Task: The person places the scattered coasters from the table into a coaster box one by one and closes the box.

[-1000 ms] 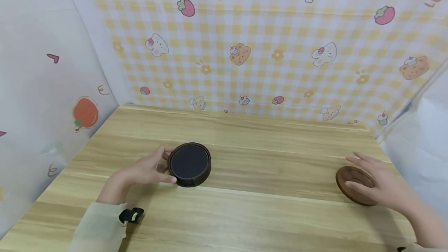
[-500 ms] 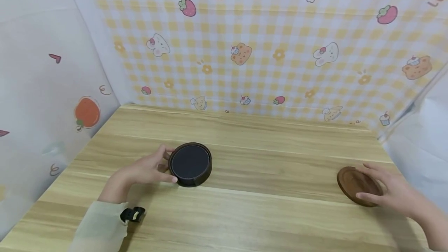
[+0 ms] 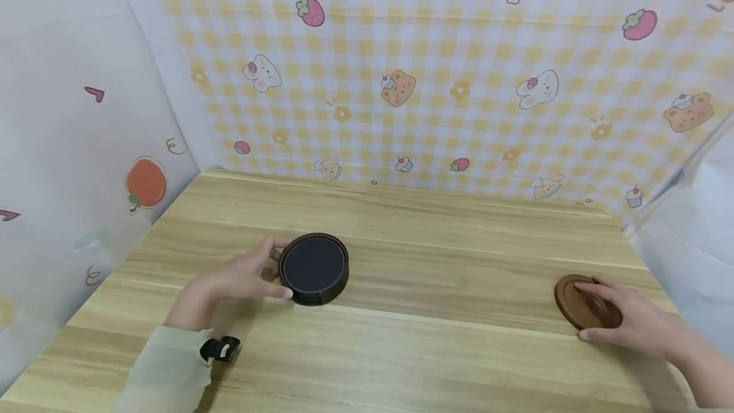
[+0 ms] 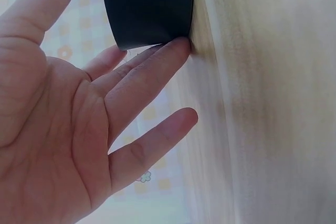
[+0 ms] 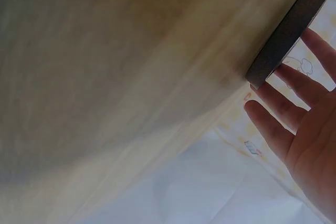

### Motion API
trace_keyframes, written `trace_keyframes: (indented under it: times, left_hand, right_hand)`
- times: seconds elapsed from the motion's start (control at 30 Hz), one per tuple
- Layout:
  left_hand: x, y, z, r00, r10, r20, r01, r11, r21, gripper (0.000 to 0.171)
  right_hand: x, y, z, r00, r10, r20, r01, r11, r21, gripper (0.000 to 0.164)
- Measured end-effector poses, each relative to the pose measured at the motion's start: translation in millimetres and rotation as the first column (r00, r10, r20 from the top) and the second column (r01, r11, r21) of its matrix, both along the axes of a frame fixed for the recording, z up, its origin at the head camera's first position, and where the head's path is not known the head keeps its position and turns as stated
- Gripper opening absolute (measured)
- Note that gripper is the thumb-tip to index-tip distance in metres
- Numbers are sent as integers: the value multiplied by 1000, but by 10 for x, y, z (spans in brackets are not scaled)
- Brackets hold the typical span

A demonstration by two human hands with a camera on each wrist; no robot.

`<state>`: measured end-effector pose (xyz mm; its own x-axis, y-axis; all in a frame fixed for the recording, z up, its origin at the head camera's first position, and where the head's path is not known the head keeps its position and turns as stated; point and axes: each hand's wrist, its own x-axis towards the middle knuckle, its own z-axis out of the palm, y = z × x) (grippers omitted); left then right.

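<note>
A round black coaster holder (image 3: 332, 287), with a black stitched disc (image 3: 314, 264) inside its rim, stands on the wood-grain table at centre left. Around its left side, my left hand (image 3: 243, 279) holds it between thumb and fingers; the left wrist view shows fingertips against the holder's dark side wall (image 4: 149, 9) and the little finger apart. At the right, a brown round wooden coaster (image 3: 568, 301) lies under my right hand (image 3: 636, 320). The thumb is at its near edge and the fingers reach over the far side. In the right wrist view, fingertips touch the dark rim (image 5: 289, 35).
A checked yellow-and-white cloth (image 3: 424, 50) with cartoon prints hangs behind the table (image 3: 436, 362). White sheets (image 3: 63, 113) close off the left and right sides. A strap with a black buckle (image 3: 220, 349) is on the left wrist.
My right hand has come down onto the wooden coaster, its thumb moving to the near edge and its fingers over the top. The left hand and the coaster holder have stayed put.
</note>
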<state>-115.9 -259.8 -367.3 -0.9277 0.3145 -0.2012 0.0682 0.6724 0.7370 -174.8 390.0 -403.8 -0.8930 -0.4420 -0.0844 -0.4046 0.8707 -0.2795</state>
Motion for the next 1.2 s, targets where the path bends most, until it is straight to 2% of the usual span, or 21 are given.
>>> trace_keyframes:
  times: [0.5,0.73,1.2]
  left_hand:
    - [-1,3,-4,1000,-24,-5,24,999,33,80]
    - [14,13,18,1000,-11,18,10,999,37,82]
    - [5,6,1,1000,-17,-2,18,999,37,80]
  right_hand:
    - [-4,-16,10,1000,-9,-8,9,1000,27,84]
    - [9,-37,20,1000,-9,-18,9,999,35,83]
    - [-9,-223,40,999,24,-31,-23,999,30,85]
